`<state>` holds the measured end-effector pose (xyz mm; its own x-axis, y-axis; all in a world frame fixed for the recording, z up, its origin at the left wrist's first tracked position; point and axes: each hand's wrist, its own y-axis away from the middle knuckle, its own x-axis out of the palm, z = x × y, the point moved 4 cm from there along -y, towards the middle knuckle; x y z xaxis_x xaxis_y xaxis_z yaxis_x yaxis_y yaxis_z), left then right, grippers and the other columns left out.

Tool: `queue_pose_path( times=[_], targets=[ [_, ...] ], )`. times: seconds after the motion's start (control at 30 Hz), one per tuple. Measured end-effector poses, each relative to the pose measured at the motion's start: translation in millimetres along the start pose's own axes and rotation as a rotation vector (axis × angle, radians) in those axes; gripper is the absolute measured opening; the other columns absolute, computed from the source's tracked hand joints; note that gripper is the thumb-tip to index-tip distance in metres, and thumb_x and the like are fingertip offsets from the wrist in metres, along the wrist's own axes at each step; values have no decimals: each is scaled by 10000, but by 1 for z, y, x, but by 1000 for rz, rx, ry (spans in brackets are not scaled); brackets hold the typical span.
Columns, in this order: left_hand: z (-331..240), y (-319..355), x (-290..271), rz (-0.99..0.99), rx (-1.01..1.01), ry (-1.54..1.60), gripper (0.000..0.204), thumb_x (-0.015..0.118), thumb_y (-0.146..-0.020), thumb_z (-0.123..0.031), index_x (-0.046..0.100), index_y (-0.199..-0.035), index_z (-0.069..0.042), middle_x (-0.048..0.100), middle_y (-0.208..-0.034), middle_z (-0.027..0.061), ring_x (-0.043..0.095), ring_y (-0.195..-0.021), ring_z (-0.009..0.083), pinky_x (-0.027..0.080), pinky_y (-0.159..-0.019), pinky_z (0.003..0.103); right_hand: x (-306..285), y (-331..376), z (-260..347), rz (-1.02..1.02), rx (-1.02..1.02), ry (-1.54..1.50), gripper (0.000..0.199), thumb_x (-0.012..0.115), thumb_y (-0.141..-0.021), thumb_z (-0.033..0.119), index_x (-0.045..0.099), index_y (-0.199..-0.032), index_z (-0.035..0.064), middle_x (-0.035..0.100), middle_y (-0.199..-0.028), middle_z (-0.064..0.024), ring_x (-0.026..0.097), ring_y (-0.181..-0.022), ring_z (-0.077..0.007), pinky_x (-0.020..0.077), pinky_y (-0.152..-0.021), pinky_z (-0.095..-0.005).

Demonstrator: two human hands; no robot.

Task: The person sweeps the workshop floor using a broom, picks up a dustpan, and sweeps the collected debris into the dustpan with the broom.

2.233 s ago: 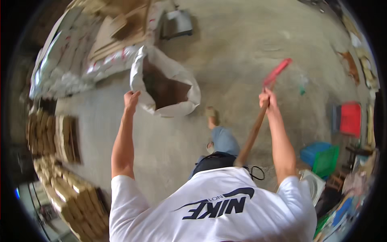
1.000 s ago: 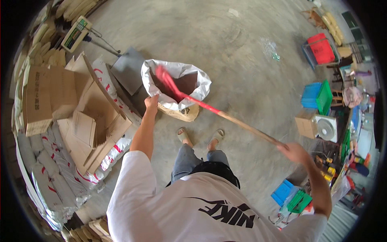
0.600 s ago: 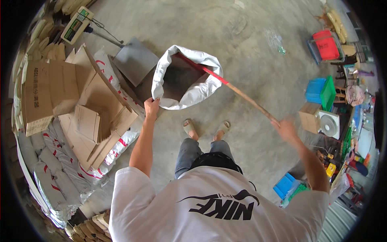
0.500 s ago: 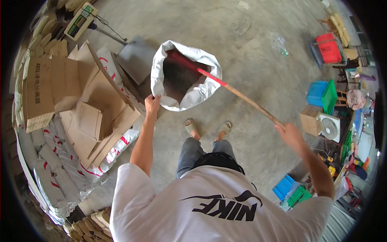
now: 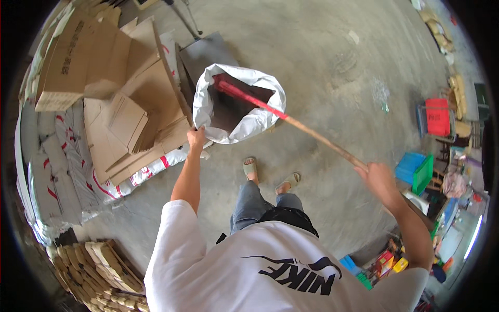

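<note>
Work appears under way — the long-handled tool (image 5: 299, 126) already reaches into the open white sack (image 5: 202, 106), how much remains being unclear — the left grip (image 5: 196, 138) pinching the sack's rim, the right grip (image 5: 379, 182) wrapped round the handle.

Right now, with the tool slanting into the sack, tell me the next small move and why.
Probably best: the right hand lifts the wooden handle slightly, tipping the red end deeper into the white sack. The tool slants over the sack's right rim, its red end shows inside, and the left hand grips the near-left rim, which may steady it.
</note>
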<state>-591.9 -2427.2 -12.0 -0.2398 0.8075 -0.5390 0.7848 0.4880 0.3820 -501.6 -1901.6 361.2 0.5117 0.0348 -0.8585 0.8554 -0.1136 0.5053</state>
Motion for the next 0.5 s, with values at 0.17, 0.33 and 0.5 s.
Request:
queue_pose_path(
  times=[0.17, 0.33, 0.5],
  targets=[
    [21, -61, -77, 18, 16, -22, 306, 642, -708, -188, 637, -867, 74, 630, -715, 120, 566, -640, 171, 449, -590, 345, -35, 16, 23, 329, -19, -136, 484, 557, -825, 397, 579, -625, -43, 535, -566, -233, 544, -572, -407, 425, -553, -456],
    [25, -68, -97, 144, -47, -173, 287, 635, -672, -180, 651, -842, 51, 632, -701, 107, 578, -634, 167, 452, -583, 321, -61, 52, 27, 332, -9, -137, 430, 580, -811, 374, 574, -648, -23, 538, -583, -232, 539, -577, -400, 421, -554, -454],
    [61, -61, -93, -47, -109, -166, 347, 592, -661, -208, 630, -895, 44, 644, -818, 174, 617, -807, 265, 461, -718, 359, -101, 78, 32, 211, 21, -5, 388, 616, -786, 343, 571, -692, -31, 558, -627, -222, 553, -610, -391, 426, -563, -442]
  ],
)
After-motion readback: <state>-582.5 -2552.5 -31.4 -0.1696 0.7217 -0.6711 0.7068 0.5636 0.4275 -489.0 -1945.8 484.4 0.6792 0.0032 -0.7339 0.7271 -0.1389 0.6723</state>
